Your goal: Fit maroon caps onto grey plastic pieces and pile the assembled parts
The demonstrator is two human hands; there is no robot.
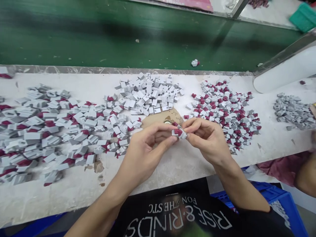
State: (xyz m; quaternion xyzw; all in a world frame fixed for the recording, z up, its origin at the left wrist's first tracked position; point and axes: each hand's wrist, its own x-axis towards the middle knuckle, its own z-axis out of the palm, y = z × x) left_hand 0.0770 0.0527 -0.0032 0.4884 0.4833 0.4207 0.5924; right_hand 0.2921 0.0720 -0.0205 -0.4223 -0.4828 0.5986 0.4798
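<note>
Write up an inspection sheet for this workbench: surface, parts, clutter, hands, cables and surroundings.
Surface: pale worktop, marked by brown stains.
Parts: grey-and-maroon pieces held between the hands; whether they are joined is unclear.
Clutter: mixed heap at left, mostly grey pile at centre, mixed heap at right, grey pile at far right; one stray piece on the green surface beyond.
Hands: left hand and right hand both pinch the held pieces.
Cables: nothing seen.
Surroundings: white cylinder and another person's arm at right; blue crate below the worktop.
</note>
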